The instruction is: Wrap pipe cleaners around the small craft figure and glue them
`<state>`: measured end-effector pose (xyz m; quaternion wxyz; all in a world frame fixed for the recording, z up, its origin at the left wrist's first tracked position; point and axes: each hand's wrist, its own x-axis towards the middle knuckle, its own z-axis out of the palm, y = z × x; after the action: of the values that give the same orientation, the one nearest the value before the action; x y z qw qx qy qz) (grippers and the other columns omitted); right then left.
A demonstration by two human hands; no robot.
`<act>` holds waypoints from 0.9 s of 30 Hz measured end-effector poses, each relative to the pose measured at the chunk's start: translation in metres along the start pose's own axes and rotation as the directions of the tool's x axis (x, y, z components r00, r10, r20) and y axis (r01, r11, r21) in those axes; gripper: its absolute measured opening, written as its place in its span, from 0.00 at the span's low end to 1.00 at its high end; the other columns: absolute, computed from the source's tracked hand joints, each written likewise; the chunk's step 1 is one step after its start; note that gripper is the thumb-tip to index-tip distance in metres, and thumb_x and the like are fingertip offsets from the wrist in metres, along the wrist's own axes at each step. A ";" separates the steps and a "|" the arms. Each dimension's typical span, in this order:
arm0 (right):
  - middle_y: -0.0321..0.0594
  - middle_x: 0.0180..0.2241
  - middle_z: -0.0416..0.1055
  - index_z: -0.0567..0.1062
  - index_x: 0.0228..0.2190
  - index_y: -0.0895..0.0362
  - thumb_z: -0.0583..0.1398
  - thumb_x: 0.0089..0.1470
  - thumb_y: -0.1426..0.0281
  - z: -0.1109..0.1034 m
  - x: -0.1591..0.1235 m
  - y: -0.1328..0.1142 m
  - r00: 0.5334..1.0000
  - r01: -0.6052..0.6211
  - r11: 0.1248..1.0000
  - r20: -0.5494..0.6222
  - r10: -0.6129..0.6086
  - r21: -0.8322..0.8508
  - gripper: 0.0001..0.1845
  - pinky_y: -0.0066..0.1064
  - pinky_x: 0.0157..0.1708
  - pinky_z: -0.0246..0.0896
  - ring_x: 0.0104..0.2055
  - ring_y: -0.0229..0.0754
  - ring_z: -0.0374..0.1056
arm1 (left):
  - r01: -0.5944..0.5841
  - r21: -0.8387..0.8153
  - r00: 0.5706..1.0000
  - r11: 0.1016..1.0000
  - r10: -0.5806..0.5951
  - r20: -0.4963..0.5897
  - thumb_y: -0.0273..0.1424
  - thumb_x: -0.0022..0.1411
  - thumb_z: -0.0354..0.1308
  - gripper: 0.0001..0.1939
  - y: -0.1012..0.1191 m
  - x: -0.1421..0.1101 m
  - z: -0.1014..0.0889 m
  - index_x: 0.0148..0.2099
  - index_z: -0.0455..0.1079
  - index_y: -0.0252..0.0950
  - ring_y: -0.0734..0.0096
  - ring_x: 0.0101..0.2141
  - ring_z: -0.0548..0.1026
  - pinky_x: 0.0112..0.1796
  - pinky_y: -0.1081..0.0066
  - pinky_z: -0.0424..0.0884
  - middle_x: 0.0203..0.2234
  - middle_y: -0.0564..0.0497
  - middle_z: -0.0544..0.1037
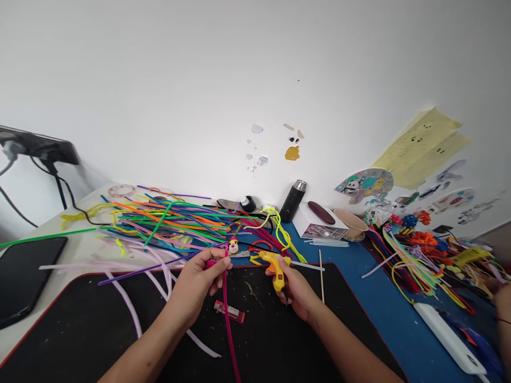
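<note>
My left hand (203,274) pinches a magenta pipe cleaner (229,330) between thumb and fingers; its long end hangs down over the black mat. At those fingertips is a small pale figure head (233,246) with a yellow and red top; how it is attached I cannot tell. My right hand (295,287) is wrapped around a yellow hot glue gun (277,271), whose nozzle points left toward the head, a short gap apart. From the back of the gun a translucent glue stick (307,265) sticks out to the right. Below my left hand lies a red lighter (229,311).
A big heap of coloured pipe cleaners (179,221) covers the back left. Behind stand a black flask (293,202) and a white box (319,226). More pipe cleaners (415,260) lie at right, near another person's hand (503,300). A dark tablet-like slab (30,276) lies left.
</note>
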<state>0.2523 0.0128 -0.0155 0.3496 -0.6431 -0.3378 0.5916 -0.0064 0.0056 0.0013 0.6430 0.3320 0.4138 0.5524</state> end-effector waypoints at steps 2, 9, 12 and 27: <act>0.29 0.16 0.60 0.82 0.36 0.61 0.55 0.68 0.42 -0.002 0.000 -0.001 0.999 -0.038 0.999 -0.008 0.038 -0.023 0.35 0.21 0.13 0.33 0.13 0.31 0.53 | 0.002 0.003 1.000 1.000 -0.002 -0.002 0.47 0.45 0.79 0.23 0.001 0.000 0.001 0.33 0.76 0.36 0.80 0.16 0.63 0.17 0.79 0.53 0.18 0.58 0.72; 0.34 0.18 0.67 0.81 0.34 0.60 0.56 0.64 0.40 -0.012 -0.003 0.002 0.996 0.002 0.976 -0.088 -0.022 -0.220 0.35 0.21 0.13 0.35 0.12 0.32 0.57 | 0.001 -0.015 1.000 1.000 -0.001 -0.008 0.46 0.45 0.79 0.23 0.002 -0.001 0.002 0.34 0.76 0.36 0.80 0.16 0.63 0.17 0.79 0.53 0.20 0.57 0.74; 0.34 0.15 0.67 0.78 0.26 0.57 0.62 0.60 0.42 -0.021 -0.005 0.006 0.990 0.073 0.945 -0.094 -0.109 -0.318 0.31 0.24 0.13 0.39 0.12 0.34 0.56 | 0.015 -0.024 1.000 1.000 -0.015 -0.008 0.46 0.44 0.79 0.24 0.002 -0.002 0.002 0.34 0.76 0.36 0.80 0.16 0.63 0.16 0.79 0.53 0.20 0.57 0.73; 0.36 0.22 0.71 0.81 0.32 0.55 0.69 0.53 0.41 0.057 -0.029 -0.008 0.881 0.463 0.876 0.174 -0.440 -0.132 0.29 0.28 0.19 0.54 0.23 0.40 0.67 | 0.070 -0.112 0.997 0.991 -0.068 0.021 0.43 0.41 0.82 0.25 0.003 -0.004 0.006 0.33 0.75 0.36 0.82 0.16 0.63 0.17 0.78 0.50 0.19 0.57 0.75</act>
<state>0.1934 -0.0051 0.0035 0.3978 -0.5312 -0.5512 0.5056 -0.0025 0.0021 0.0070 0.6830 0.2855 0.3876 0.5494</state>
